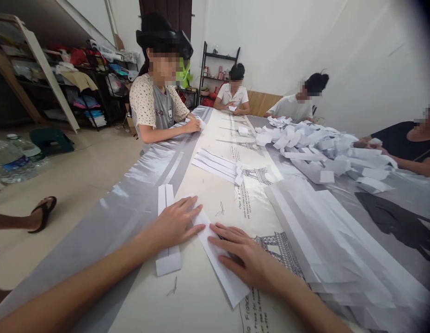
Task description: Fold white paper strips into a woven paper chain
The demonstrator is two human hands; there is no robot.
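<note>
Both of my hands lie flat on a white paper strip (224, 276) on the table. My left hand (176, 224) has its fingers stretched out, pressing the strip's upper end. My right hand (243, 258) is spread flat on the strip's middle. Under my left wrist runs a folded white strip (166, 231), from the far side of my hand to the near side. Neither hand grips anything.
A stack of long white paper strips (326, 236) lies to my right, a heap of folded pieces (319, 148) beyond it, and more strips (218, 164) mid-table. Several other people sit around the printed tablecloth (138, 185). Water bottles (14, 159) and a sandalled foot (41, 212) are at left.
</note>
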